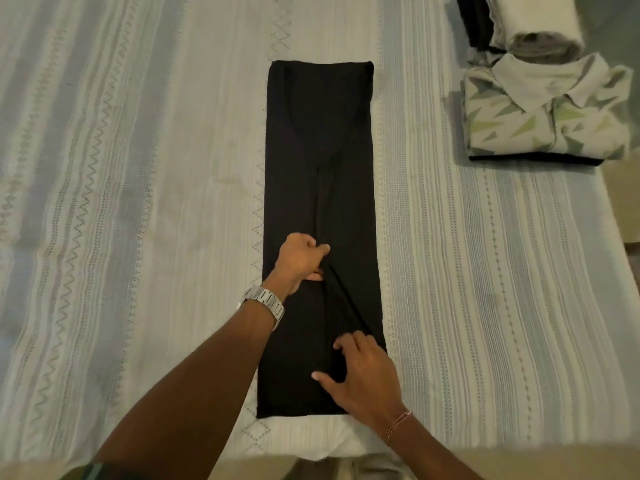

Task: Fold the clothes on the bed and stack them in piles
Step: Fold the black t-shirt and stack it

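Lying lengthwise down the middle of the striped bedspread (138,202), a black garment (318,133) has been folded into a long narrow strip, its far end squared off and its near end close to the edge of the bed nearest the person. Its two side panels meet along a centre seam that runs down the strip. The left hand (301,261), with a metal watch (265,303) on the wrist, sits on the left half of the strip about two thirds of the way down, its fingers curled and pinching a fold of the black cloth at the centre line, so that creases fan out from the pinch toward the near right corner. The right hand (363,372), with a thin cord bracelet (398,422) at the wrist, rests lower on the right half of the strip; its thumb is spread to the left and its fingers are bent with the tips pressing down on the fabric near the end of those creases, but whether they actually grasp cloth cannot be told. Well apart, at the far right of the bed, a folded polo shirt (547,112) with a pale green geometric print lies on top of a dark folded piece, and just behind it are a rolled white garment (536,26) and a dark folded item (474,22).
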`<state>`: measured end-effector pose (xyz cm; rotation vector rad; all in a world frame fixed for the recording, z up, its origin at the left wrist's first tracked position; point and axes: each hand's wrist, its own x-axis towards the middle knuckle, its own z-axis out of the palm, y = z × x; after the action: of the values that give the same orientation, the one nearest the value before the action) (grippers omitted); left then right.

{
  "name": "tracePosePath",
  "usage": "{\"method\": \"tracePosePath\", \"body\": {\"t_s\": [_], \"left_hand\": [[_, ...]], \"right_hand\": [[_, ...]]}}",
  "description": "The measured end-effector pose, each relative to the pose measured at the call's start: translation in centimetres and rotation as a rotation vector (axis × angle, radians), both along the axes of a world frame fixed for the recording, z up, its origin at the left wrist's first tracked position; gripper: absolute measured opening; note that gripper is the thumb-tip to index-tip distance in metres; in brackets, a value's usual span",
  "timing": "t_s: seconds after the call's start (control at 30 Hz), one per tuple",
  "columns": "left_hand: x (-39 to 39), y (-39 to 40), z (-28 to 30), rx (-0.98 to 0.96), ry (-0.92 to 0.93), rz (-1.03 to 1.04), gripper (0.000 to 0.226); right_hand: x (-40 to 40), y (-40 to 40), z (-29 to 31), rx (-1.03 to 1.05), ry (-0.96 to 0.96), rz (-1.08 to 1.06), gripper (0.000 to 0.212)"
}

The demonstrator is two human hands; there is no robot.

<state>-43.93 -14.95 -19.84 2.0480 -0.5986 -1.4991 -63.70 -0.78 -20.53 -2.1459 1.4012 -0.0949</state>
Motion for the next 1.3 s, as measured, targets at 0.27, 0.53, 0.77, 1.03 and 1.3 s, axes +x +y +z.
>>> {"method": "tracePosePath", "body": {"t_s": [0.27, 0.53, 0.77, 1.03, 1.3], "left_hand": [[-1.3, 4.1, 1.3, -0.010, -0.071, -0.111, 0.017], [-2.4, 9.2, 1.3, 0.096, -0.078, -0.204, 0.016], [-2.6, 11.8, 1.4, 0.076, -0.038, -0.142, 0.010], [-2.5, 13.2, 1.2, 0.124, -0.020, -0.267, 0.030], [-1.1, 12.4, 1.7, 0.279, -0.046, -0.448, 0.020]], "right_hand": [[0.5, 2.6, 1.0, 0.099, -0.092, -0.101, 0.007], [-1.1, 6.1, 1.3, 0.064, -0.091, -0.044, 0.044], [-1.1, 7.7, 0.9, -0.100, -0.155, 0.000, 0.021], [-0.4, 8.8, 1.0, -0.014, -0.281, -0.056, 0.018], [-1.3, 6.5, 1.6, 0.024, -0.226, -0.054, 0.028]]}}
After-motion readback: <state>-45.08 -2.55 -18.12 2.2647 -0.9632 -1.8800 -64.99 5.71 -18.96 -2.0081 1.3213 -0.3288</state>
